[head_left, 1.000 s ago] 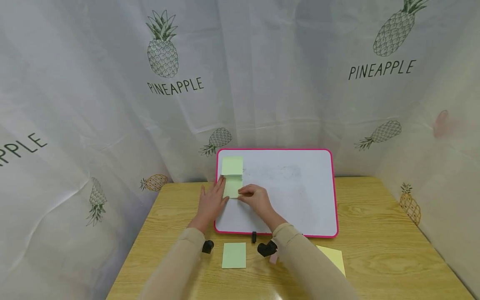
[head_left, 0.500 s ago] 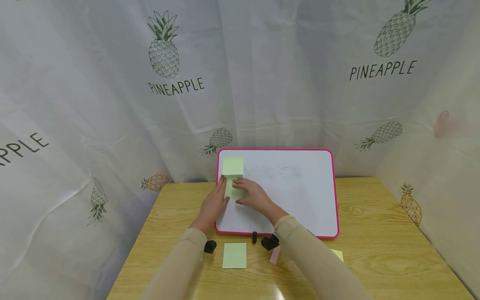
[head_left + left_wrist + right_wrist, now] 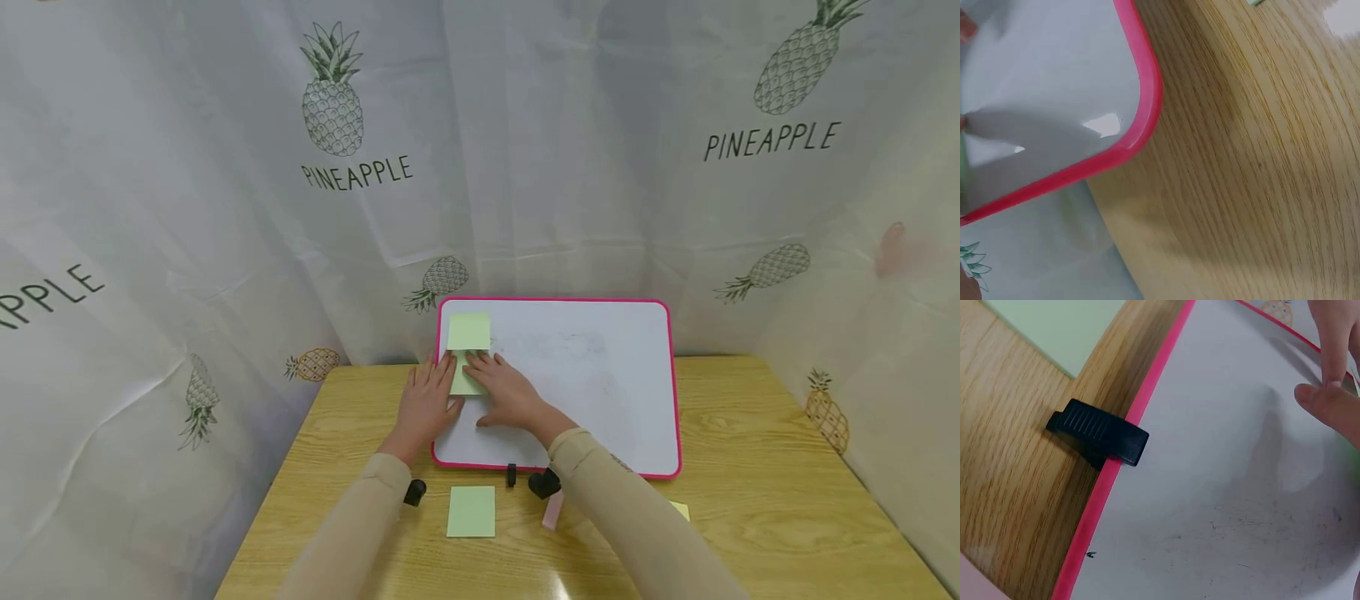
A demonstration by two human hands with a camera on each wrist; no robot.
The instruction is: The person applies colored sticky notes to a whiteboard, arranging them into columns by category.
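Note:
A pink-framed whiteboard (image 3: 592, 392) leans at the back of the table, with two light green sticky notes at its upper left. The upper sticky note (image 3: 469, 331) is in plain sight above the hands. Fingers of both hands partly cover the lower sticky note (image 3: 466, 385). My left hand (image 3: 424, 408) lies on the board's left edge, fingers straight at the lower note's left side. My right hand (image 3: 513, 397) has its fingers spread over that note's right part, thumb apart and lower. In the right wrist view, a thumb (image 3: 1332, 406) shows near the right edge.
A green sticky note pad (image 3: 471, 512) lies on the wooden table (image 3: 757, 467) before the board. A black clip (image 3: 1100, 431) sits on the board's bottom frame. A pink strip (image 3: 552, 510) and a yellow note (image 3: 680, 509) lie partly behind the right arm. A pineapple-print curtain (image 3: 555, 167) hangs behind.
My right hand has gone from pinching the lower note's bottom right corner to lying spread on the note. The left hand stays at its left side, thumb shifted slightly lower.

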